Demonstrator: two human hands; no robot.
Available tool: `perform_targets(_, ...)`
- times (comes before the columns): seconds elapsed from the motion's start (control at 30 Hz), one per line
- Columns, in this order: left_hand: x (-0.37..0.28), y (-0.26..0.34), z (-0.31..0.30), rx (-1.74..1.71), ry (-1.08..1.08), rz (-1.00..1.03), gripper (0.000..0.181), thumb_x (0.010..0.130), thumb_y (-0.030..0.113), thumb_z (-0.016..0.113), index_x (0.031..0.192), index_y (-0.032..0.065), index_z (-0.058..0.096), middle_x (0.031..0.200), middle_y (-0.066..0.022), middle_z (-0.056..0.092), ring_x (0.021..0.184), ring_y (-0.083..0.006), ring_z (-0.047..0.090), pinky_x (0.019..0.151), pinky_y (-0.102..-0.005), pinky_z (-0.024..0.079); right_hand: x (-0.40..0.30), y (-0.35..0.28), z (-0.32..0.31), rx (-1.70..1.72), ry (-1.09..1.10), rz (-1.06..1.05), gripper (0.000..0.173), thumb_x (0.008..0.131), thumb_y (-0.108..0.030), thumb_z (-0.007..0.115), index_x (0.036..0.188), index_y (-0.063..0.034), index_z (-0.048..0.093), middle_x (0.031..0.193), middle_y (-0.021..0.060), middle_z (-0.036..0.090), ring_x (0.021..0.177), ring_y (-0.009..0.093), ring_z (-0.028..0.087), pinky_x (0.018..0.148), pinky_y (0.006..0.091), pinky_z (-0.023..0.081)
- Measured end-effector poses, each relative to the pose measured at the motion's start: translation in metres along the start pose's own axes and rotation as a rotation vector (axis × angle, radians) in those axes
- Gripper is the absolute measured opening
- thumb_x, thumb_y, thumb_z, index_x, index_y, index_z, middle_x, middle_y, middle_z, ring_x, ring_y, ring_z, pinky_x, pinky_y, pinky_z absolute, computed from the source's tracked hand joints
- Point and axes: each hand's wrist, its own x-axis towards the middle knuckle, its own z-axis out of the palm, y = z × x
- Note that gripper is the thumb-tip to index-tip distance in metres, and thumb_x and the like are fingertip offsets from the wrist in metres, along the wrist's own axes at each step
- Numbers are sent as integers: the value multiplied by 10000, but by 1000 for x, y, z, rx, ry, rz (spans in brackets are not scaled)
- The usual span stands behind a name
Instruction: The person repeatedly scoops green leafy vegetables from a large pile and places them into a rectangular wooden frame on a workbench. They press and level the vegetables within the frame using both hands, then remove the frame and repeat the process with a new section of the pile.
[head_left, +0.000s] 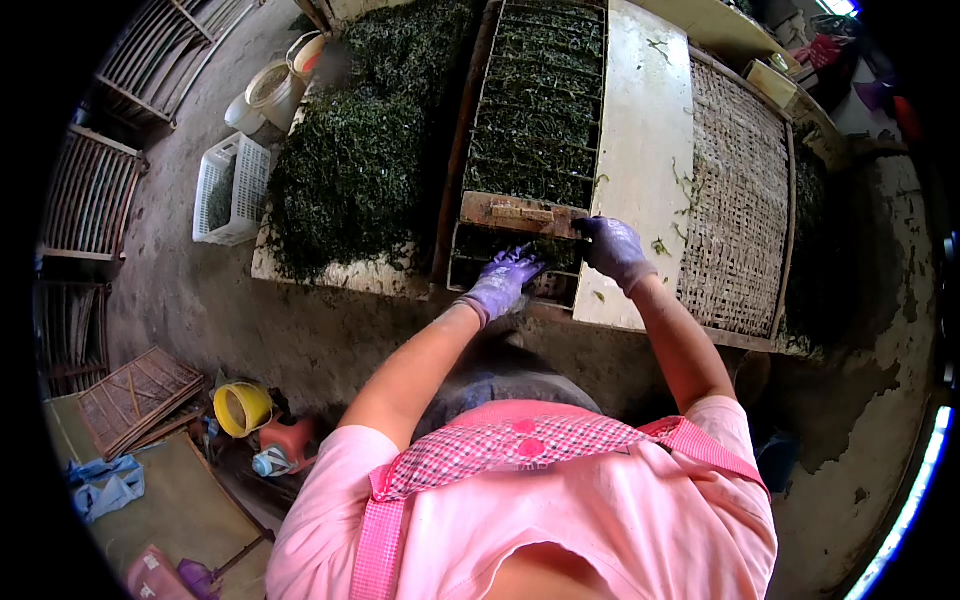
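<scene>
My left hand (504, 281), in a purple coated glove, reaches over the near compartment of a long slatted frame (448, 262). Its fingers are spread over dark green, seaweed-like strands (534, 112), which also fill the frame beyond. My right hand (615, 247), gloved alike, grips the right end of a wooden board (480, 210) lying across the frame. A small wooden block is fixed on that board like a handle. Right of the frame runs a pale smooth panel (637, 135) with a few stray strands on it.
A large heap of green strands (352, 172) lies to the left. A woven bamboo mat (739, 202) is at the right. A white plastic basket (251, 180), buckets (274, 97) and slatted racks (90, 195) stand on the floor. Near my left side are a yellow bucket (241, 409) and stacked screens (139, 397).
</scene>
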Motion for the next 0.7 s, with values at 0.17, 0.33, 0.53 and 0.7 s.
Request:
perform_targets(0.17, -7, -11, 6, -332, 203, 54, 497, 801, 82, 602, 1291, 146, 544, 1326, -114, 533, 1278, -304, 437, 1096, -454, 292, -17, 19, 47, 264, 94, -104, 339, 825, -155, 590, 1160, -108, 616, 1088, 92, 650, 1014, 264, 599, 869, 393, 461)
perform_targets(0.33, -35, -19, -16, -89, 566, -112, 411, 834, 94, 547, 1239, 152, 584, 1318, -97, 536, 1258, -302, 448, 1082, -445, 304, -56, 20, 81, -199, 143, -305, 477, 822, -176, 588, 1292, -128, 522, 1295, 109, 547, 1272, 320, 432, 1101, 511, 234)
perform_targets(0.53, -52, -14, -28, 315, 356, -21, 583, 862, 225, 538, 1425, 194, 391, 1529, -53, 285, 1409, -296, 249, 1145, -479, 170, -38, -13, 80, 204, 709, 166, 462, 785, -195, 642, 1233, -113, 564, 1250, 132, 564, 1223, 346, 460, 1050, 467, 319)
perform_targets(0.7, -12, 20, -11, 254, 283, 104, 576, 866, 265, 548, 1413, 156, 403, 1500, -93, 328, 1382, -315, 292, 1132, -488, 199, -37, 22, 69, 85, 278, 340, 302, 781, -248, 658, 1062, -137, 657, 1073, 138, 660, 987, 353, 610, 848, 395, 489)
